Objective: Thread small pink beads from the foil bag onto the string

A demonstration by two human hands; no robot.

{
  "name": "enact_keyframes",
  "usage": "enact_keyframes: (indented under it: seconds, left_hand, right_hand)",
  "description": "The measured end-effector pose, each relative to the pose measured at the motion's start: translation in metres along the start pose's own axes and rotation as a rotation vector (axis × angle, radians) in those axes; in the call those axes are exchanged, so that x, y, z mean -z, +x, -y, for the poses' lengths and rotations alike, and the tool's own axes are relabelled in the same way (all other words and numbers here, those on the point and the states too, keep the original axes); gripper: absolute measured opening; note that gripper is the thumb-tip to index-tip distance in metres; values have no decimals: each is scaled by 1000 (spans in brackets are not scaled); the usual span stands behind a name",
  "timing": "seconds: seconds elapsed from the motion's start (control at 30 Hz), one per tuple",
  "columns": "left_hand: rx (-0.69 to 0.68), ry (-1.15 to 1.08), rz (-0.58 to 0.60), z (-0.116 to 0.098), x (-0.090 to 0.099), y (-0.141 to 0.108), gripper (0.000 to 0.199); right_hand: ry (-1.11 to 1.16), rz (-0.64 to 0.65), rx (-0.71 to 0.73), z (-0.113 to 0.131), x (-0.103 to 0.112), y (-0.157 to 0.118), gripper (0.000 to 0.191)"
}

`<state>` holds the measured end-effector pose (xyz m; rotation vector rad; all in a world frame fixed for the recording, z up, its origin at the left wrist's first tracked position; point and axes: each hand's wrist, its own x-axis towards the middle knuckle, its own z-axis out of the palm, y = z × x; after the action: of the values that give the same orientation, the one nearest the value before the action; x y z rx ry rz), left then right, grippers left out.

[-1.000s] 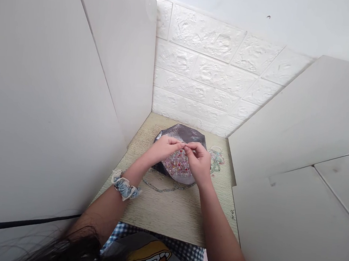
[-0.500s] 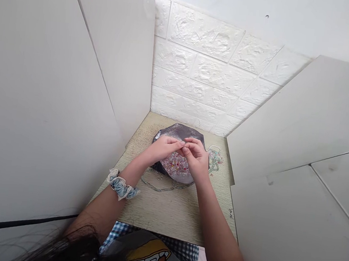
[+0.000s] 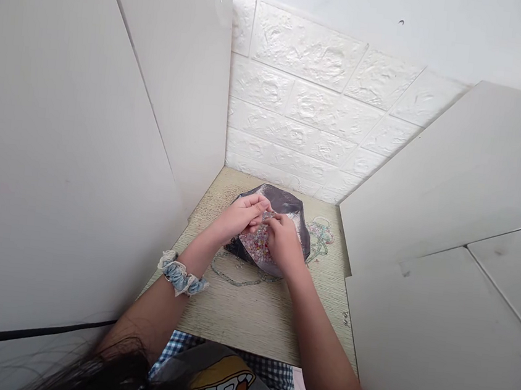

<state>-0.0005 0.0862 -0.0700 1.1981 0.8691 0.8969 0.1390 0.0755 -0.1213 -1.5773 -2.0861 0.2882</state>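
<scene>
The left hand [image 3: 239, 216] and the right hand [image 3: 284, 243] are held together, with the fingers closed on a small translucent beaded piece [image 3: 266, 215], its exact form being partly obscured. Below them, a heap of loose multicoloured beads [image 3: 255, 248] is left on a dark metallic pouch [image 3: 289, 209]. A clear bead strand [image 3: 233, 277] and a green-and-pink bead strand [image 3: 319, 235] are laid on the surface [image 3: 266, 320], apparently completed.

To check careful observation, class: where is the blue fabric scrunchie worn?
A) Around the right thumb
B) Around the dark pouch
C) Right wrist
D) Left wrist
D: the blue lace-edged fabric scrunchie circles the wrist end of the left forearm, behind the left hand.
</scene>
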Motion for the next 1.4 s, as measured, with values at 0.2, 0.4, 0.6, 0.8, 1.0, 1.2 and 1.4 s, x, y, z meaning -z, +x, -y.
enact_keyframes:
  seconds: [0.2,0.4,0.6,0.8,1.0,1.2,1.4]
  left_hand:
    - [-21,-31,-64,1,3,2,20]
    - [-16,-38,-85,2,4,3,19]
    - [-18,-7,-110,3,4,3,17]
    - [0,13,-112,1,2,3,18]
    - [12,48,-126,-1,-1,2,18]
    - [30,88,-144,-4,-3,0,17]
    - [23,105,-150,-4,-4,1,18]
  right_hand:
    - [-286,156,1,2,-5,-5,25]
    - [-316,188,-19,5,-3,-4,22]
    - [-318,193,-33,4,-5,-4,21]
    - [-318,201,-27,6,-4,-4,23]
    - [-304,217,-34,5,-3,-4,24]
    - [-272,218,-8,4,-3,-5,26]
    - [-277,224,-8,6,-4,-4,24]
